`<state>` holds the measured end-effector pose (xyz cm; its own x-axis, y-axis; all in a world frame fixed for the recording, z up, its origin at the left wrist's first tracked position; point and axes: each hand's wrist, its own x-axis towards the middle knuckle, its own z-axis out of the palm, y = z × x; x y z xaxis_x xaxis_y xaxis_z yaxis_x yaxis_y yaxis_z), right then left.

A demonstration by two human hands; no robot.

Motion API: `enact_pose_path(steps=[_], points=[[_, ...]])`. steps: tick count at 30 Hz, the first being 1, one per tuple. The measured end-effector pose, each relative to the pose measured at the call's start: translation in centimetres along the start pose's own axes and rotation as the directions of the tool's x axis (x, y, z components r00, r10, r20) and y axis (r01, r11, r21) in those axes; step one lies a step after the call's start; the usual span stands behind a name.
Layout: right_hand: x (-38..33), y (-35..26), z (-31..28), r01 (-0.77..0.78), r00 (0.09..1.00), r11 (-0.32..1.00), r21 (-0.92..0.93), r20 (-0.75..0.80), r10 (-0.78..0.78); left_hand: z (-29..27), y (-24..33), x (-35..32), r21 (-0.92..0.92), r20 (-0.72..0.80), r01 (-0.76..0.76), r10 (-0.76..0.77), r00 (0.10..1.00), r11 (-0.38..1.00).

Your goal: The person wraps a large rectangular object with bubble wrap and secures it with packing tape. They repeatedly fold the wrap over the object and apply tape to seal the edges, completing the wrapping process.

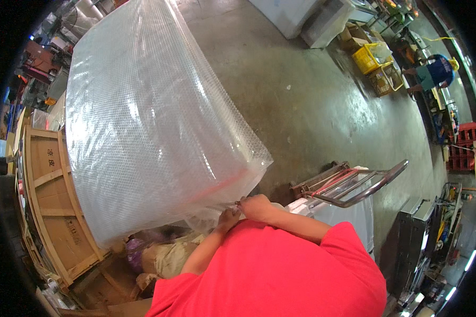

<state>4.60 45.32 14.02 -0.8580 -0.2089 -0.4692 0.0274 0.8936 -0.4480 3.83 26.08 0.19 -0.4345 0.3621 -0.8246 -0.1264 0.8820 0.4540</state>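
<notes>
Left hand: its fingers (228,217) are curled in narrow on the loose edge of the wrap, at the centre of the frame, just below it
Right hand: its fist (256,207) is just beside the left one, fingertips pinched on the same gathered edge
Wrap: clear bubble wrap (148,121) over a big block-like shape, filling the upper left and reaching down to the hands; a red streak (225,184) shows through near its lower right corner
Shirt: red (280,272), across the bottom centre
Cart: curved metal handle (378,186), right of centre
Below the wrap: a purple bag (135,254) and beige cloth (174,259), lower left
Crate: cardboard panels in a wooden frame (52,198), left side
Floor: grey and shiny (301,111), upper centre to right
Baskets: a yellow one (366,59), upper right; red ones (463,150), right edge
Co-worker: a person in a dark blue top (439,73), bent over, upper right
Cabinet: grey (411,224), lower right
</notes>
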Motion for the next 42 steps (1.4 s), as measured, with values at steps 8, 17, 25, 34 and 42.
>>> enact_pose_path(steps=[8, 17, 25, 34, 42], points=[[-5.8, 14.1, -11.2, -0.383, 0.923, 0.913, -0.139, -0.093, 0.373, 0.2, -0.8, -1.4, 0.312, -0.049, -0.226, 0.253, 0.966, 0.923], [-6.7, 8.3, -7.0, -0.183, 0.983, 0.975, 0.127, 0.047, 0.179, 3.2, 8.4, 4.7, -0.007, -0.148, -0.162, 0.159, 0.976, 0.987], [-1.6, 10.1, -2.6, -0.059, 0.995, 0.997, -0.059, 0.071, 0.063, 5.6, 4.8, 6.1, 0.091, 0.111, -0.114, 0.103, 0.988, 0.989], [-8.6, 23.5, -7.5, -0.670, 0.587, 0.664, 0.332, -0.311, 0.747, 4.4, 3.7, 4.0, 0.495, 0.324, -0.216, 0.052, 0.945, 0.842], [-9.4, 14.5, 11.2, -0.611, 0.528, 0.350, 0.710, 0.035, 0.849, 1.9, 11.2, 12.1, 0.374, -0.093, 0.023, 0.012, 0.996, 0.927]])
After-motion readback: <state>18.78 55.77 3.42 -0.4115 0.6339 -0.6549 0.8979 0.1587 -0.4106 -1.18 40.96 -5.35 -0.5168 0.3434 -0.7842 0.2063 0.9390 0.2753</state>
